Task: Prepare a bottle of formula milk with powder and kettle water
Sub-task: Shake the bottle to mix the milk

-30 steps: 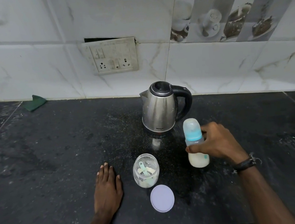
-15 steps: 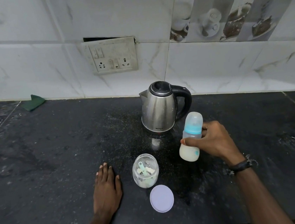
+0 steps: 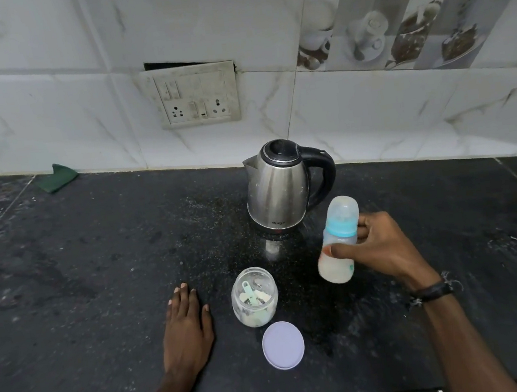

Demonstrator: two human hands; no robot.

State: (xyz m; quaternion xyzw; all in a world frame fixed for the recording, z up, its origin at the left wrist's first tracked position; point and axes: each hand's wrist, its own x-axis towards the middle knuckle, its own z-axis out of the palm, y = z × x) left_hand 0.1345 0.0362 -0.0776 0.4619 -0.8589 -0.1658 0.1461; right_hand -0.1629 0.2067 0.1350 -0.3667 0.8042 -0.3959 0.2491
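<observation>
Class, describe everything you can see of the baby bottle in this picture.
The baby bottle is translucent plastic with a turquoise collar and a clear domed cap on top. Milky white liquid fills its lower part. It tilts, top leaning right, in front of the kettle. The right hand grips its middle.

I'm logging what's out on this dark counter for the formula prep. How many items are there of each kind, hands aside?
Steel electric kettle: 1
Clear baby bottle with blue collar, holding milk: 1
Clear glass powder jar with scoop inside: 1
Round lilac lid: 1
Green cloth: 1
Total: 5
</observation>
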